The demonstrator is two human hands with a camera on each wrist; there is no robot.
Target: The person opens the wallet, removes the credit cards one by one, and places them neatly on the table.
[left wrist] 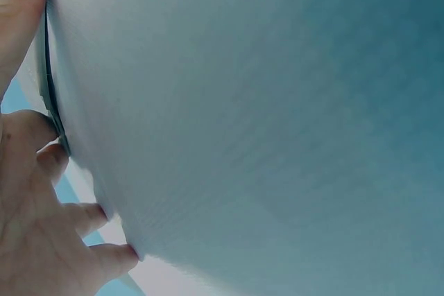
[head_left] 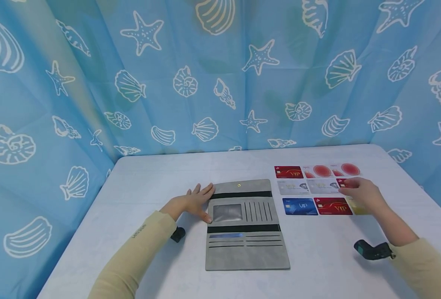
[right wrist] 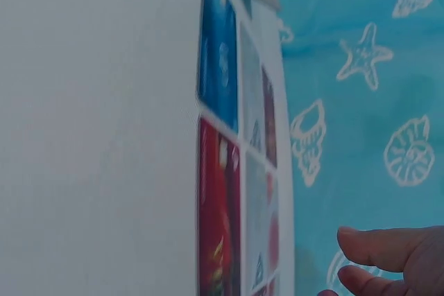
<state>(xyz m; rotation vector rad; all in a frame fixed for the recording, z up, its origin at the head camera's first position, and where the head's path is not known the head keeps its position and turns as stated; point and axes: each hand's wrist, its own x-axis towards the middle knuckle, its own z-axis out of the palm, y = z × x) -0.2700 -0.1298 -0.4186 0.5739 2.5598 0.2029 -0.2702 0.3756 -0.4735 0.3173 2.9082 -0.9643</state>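
Observation:
A grey wallet (head_left: 248, 259) lies unfolded on the table, with a blue card (head_left: 226, 236) tucked into one of its upper left slots in the lower panel. My left hand (head_left: 194, 203) rests at the wallet's left edge, its fingers spread and the thumb touching the border. Over at the right, my right hand (head_left: 366, 194) is above a red card (head_left: 341, 182) at the end of the middle row and partly covers it. In the right wrist view a gap separates the thumb (right wrist: 371, 244) from the fingers, and no card shows between them.
Cards lie in three rows: a red VIP card (head_left: 288, 172) and two with red circles (head_left: 321, 170) at the back, silver cards (head_left: 293, 187) in the middle, then a blue card (head_left: 300, 206), a red card (head_left: 332, 206) and a partly hidden gold card (head_left: 356, 207). A shell-patterned curtain (head_left: 228, 62) hangs behind.

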